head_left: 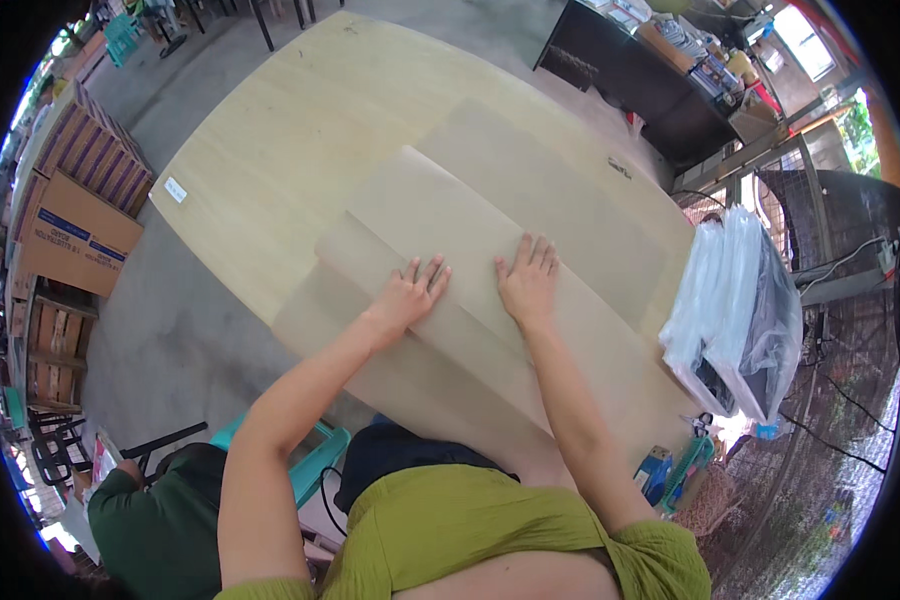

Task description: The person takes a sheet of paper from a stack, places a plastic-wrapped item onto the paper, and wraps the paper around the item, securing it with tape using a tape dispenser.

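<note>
A large beige sheet (460,225), which looks like paper, lies in overlapping folded layers across the wide pale table (300,110). My left hand (410,295) presses flat on it near a fold edge, fingers spread. To its right, my right hand (528,285) also rests on the sheet, palm down with fingers stretched forward and nothing held. A darker beige layer (570,220) stretches out flat beyond both hands. The sheet's near part runs back toward my body.
Clear plastic-wrapped packs (720,310) stand at the table's right edge, above a green plastic basket (688,470). Stacked cardboard boxes (80,230) are at the left. A person in a dark green top (160,520) sits lower left beside a teal chair (320,460). A dark desk (630,80) stands beyond.
</note>
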Demonstrator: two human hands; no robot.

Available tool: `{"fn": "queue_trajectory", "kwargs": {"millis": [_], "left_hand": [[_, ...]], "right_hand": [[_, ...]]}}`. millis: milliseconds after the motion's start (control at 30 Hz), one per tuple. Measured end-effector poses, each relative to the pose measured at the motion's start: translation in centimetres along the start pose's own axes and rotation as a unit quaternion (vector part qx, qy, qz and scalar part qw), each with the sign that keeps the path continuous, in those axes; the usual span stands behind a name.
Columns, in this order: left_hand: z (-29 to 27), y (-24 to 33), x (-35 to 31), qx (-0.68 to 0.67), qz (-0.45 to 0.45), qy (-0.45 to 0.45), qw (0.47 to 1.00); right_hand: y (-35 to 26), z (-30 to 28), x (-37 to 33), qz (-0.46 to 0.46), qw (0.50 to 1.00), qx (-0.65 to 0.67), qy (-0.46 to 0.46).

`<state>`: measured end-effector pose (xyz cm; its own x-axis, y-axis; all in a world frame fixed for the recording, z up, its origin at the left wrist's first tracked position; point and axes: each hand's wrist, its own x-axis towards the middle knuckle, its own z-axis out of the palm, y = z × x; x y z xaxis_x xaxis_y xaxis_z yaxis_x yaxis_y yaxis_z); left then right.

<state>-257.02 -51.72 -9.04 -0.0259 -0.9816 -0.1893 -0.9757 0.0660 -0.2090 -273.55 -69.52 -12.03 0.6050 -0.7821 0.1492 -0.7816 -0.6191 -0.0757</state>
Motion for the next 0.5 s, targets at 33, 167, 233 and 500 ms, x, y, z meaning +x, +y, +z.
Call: {"fn": "queue_trajectory", "kwargs": {"millis": [33, 167, 233, 500], "left_hand": [[0.0, 0.2, 0.0, -0.002, 0.0, 0.003, 1.0], [0.4, -0.5, -0.4, -0.01, 0.003, 0.011, 1.0], [1.1, -0.6, -0.8, -0.015, -0.001, 0.022, 1.0], [0.7, 8.2, -6.0, -0.25, -0.11, 0.105, 0.956]], "right_hand": [[-0.1, 0.0, -1.3, -0.019, 0.999, 0.023, -0.017], [-2.6, -1.5, -6.3, -0.082, 0.989, 0.091, -0.083], [-3.3, -2.1, -8.3, -0.105, 0.984, 0.107, -0.094], [-2.3, -1.8, -10.1, -0.144, 0.982, 0.101, -0.069]]}}
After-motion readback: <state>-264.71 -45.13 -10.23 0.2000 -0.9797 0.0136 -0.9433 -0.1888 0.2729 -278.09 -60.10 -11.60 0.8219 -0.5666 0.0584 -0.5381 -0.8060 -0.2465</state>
